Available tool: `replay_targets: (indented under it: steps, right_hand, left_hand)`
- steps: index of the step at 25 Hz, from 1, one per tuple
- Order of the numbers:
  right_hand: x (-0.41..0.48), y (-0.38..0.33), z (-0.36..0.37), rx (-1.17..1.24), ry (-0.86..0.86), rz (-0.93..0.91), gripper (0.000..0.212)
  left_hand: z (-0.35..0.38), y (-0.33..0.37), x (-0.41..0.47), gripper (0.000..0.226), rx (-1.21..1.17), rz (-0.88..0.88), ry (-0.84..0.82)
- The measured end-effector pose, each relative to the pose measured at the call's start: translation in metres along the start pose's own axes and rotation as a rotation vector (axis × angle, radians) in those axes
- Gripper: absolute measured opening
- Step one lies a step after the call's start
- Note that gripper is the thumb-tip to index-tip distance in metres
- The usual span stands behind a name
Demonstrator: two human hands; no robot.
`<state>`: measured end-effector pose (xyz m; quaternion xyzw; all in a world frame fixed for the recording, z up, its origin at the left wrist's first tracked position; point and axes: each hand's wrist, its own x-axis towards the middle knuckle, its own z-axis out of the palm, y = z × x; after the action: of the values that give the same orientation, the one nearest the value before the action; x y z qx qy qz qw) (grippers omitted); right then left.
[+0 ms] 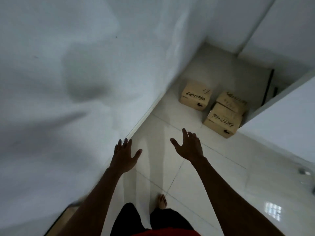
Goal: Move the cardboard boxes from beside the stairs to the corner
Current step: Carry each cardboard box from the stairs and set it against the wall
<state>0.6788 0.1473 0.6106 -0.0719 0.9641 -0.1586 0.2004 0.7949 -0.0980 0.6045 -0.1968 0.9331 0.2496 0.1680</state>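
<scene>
Three tan cardboard boxes with dark handwriting sit on the white tiled floor ahead. One box (195,94) stands alone near the left wall. A nearer box (222,121) and a farther box (231,102) touch each other against the white partition on the right. My left hand (125,155) and my right hand (190,146) are stretched out in front of me, fingers spread, both holding nothing. They hover above the floor, well short of the boxes.
A white wall (76,82) runs along the left to a corner. A white partition (281,120) juts in from the right, with a dark rail (268,87) behind it. My bare foot (162,200) is on the glossy tiles (213,176).
</scene>
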Motion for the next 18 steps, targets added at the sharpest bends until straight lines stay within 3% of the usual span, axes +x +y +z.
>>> replay_targets:
  steps: [9, 18]
  right_hand:
    - [0.136, 0.091, -0.068, 0.108, 0.008, 0.248, 0.09]
    - [0.319, 0.136, -0.138, 0.22, 0.038, 0.391, 0.085]
  left_hand:
    - [-0.014, 0.15, 0.191, 0.08, 0.12, 0.203, -0.125]
    - [-0.049, 0.271, 0.413, 0.076, 0.215, 0.248, -0.247]
